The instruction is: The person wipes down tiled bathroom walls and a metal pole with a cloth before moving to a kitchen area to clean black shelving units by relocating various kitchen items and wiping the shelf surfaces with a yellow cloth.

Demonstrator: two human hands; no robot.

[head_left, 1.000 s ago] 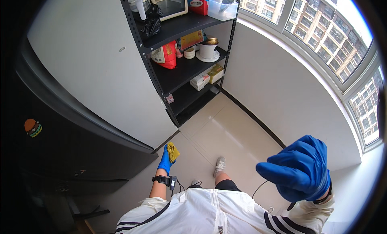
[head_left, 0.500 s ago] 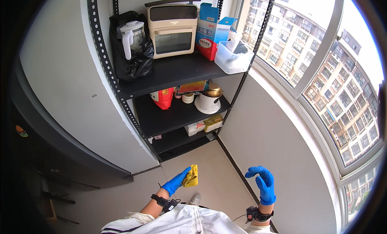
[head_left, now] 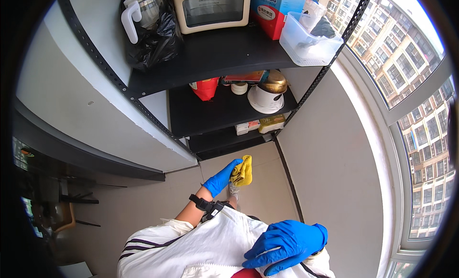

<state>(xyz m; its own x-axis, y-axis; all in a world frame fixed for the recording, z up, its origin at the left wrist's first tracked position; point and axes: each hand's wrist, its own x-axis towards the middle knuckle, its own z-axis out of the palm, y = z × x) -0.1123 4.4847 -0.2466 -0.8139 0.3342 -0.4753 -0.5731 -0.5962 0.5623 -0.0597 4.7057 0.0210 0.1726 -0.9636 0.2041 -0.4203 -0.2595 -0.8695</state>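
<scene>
My left hand, in a blue glove, is closed on a folded yellow cloth. It reaches out over the floor in front of the shelving rack. My right hand, gloved in blue too, is close to my body over the front of my white jacket. Its fingers point left and are slightly bent and apart, with nothing visible in them. Whether the fingertips touch the jacket I cannot tell. A black strap with a small device sits on my left wrist.
Ahead stands a black metal rack. Its top shelf carries a cream countertop oven, a jug in a black bag, a blue-red box and a clear plastic bin. A white pot stands lower. Windows line the right wall.
I have stepped nearer the rack, so it looks larger and higher. My right hand has come from the right side in to my jacket. The left hand keeps hold of the cloth.
</scene>
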